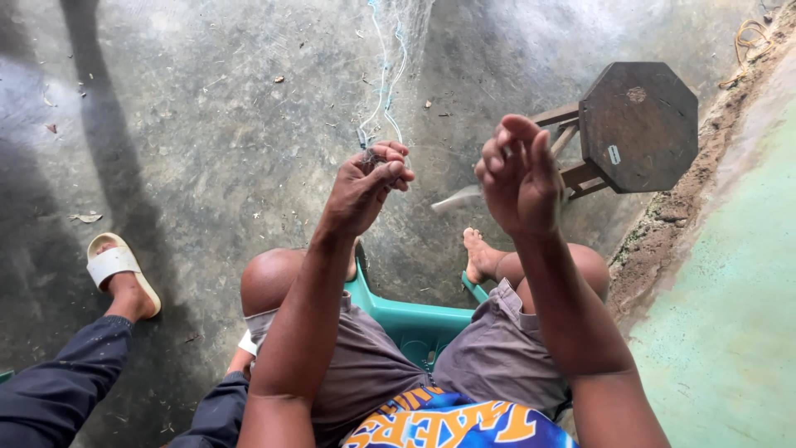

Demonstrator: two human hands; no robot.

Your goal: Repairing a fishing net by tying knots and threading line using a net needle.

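Note:
I sit on a teal plastic chair (414, 319) over a concrete floor. My left hand (369, 182) is pinched shut on a fine net of thin pale blue line (385, 75) that stretches away up the frame. My right hand (518, 174) is raised beside it, fingers curled, with a blurred pale flat netting needle (456, 199) showing just below it. Whether the right hand holds that needle is hard to tell. The two hands are about a hand's width apart.
A dark octagonal wooden stool (634, 124) stands at the right. Beyond it a rough earth edge (672, 224) meets a green painted surface (730, 315). Another person's leg in dark trousers and a white sandal (120, 270) are at the lower left.

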